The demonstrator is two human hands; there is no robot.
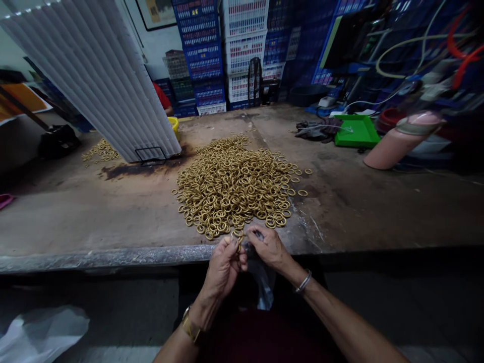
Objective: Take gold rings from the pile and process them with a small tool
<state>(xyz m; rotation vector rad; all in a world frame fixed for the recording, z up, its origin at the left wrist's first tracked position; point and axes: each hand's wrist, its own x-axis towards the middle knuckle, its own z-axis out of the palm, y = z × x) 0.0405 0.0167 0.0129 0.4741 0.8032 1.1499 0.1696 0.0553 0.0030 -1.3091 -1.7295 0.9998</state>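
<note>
A wide heap of brass-coloured rings (234, 181) lies on the worn wooden table (351, 212). At the near edge of the heap, my left hand (226, 262) pinches a ring (238, 243) between thumb and fingers. My right hand (267, 246) is close beside it on the right, its fingers curled together; anything between its fingertips is too small to make out. Below both hands, a clear plastic bag (264, 287) hangs under the table edge.
A tall ribbed white panel (102, 75) leans at the left on a wire stand, a smaller ring pile (102, 151) beside it. A green tray (356, 131) and pink bottle (397, 143) stand at the right. Part of a person's red sleeve (162, 97) shows behind the panel.
</note>
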